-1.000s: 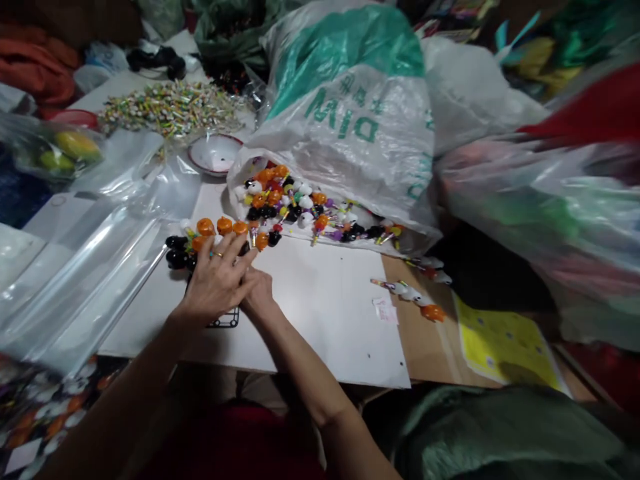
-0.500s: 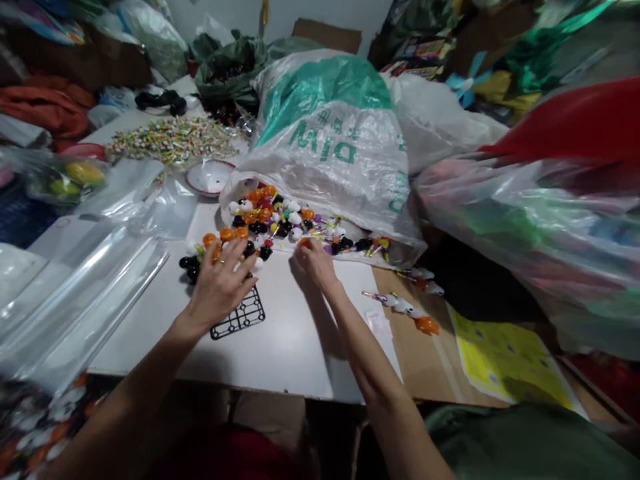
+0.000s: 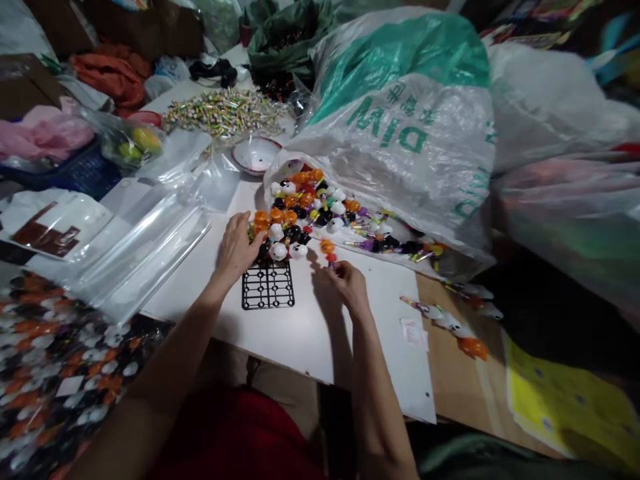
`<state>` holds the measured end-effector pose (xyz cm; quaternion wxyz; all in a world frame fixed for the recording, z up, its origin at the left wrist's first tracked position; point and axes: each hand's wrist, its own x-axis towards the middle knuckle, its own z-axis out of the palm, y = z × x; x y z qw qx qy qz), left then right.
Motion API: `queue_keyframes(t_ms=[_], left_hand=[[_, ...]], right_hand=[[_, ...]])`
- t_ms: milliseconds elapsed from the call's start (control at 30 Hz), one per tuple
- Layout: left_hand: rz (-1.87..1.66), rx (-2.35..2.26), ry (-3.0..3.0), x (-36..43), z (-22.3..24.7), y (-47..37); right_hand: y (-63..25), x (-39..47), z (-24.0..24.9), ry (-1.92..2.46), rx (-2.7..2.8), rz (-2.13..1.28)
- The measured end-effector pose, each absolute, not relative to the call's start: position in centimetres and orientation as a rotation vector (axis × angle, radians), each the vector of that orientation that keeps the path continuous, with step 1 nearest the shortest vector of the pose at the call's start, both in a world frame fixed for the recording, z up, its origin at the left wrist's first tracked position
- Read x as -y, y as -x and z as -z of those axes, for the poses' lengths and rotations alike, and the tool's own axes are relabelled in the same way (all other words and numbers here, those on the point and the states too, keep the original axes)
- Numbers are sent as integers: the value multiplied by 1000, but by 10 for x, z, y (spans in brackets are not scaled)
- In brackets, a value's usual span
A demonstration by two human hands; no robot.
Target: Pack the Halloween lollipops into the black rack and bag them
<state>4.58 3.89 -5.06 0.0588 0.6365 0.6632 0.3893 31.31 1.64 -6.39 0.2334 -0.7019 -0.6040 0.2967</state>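
Note:
My right hand (image 3: 350,288) pinches a small toy stick with an orange, pumpkin-like top (image 3: 327,247) and red and purple parts below it, held just above the white board. Fingers apart and slightly curved, my left hand (image 3: 236,248) rests against the left side of a pile of orange, white and black toy heads (image 3: 278,251). Just below that pile lies a flat black plastic grid (image 3: 269,287), between my two hands. More of the colourful sticks (image 3: 320,200) spill from the mouth of a large white and green woven bag (image 3: 400,113).
Clear plastic sleeves (image 3: 150,247) lie left of my left arm. Behind are a white bowl (image 3: 256,155) and a heap of tiny coloured pieces (image 3: 225,112). A figure stick (image 3: 445,320) and yellow sheets (image 3: 570,400) lie to the right. Finished-looking toys in plastic (image 3: 75,367) fill the lower left.
The head view has turned left. My right hand has drawn back from the bag's mouth with the orange-topped stick. My left hand has shifted from over the pile to its left side, uncovering the grid.

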Motion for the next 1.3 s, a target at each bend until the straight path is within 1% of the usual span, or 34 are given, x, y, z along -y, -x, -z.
queue_keyframes(t_ms=[67,133,233,367,467,633,800,900,1200,1300], left_hand=[[-1170,-2000,-1964,-36,51,-45],[-1153,-2007,-1972,-35,52,-42],[-1116,-2025,-1962,-34,51,-40],[-1094,-1979,-1957,-34,50,-42],[-1102,-1950,-1917,-33,51,-42],[-1155,-1850,-1889,-27,54,-38],[-1182,-1781,-1930,-23,59,-29],[-1174,-1757,-1949,-22,61,-27],[-1152,-1679,-1997,-2,45,-33],[-1090,-1700,-2099,3,38,-40]], right_hand=[[-290,4,66,1664,1530,-976],[-255,26,75,1463,1532,-1102],[-203,41,94,1374,1599,-1206],[-168,24,111,1416,1601,-1128],[-162,16,110,1332,1805,-1052],[-162,28,103,1330,2084,-962],[-159,26,111,1329,1947,-1045],[-156,24,116,1347,1903,-1017],[-148,17,106,1443,2263,-824],[-145,15,102,1424,2264,-853]])
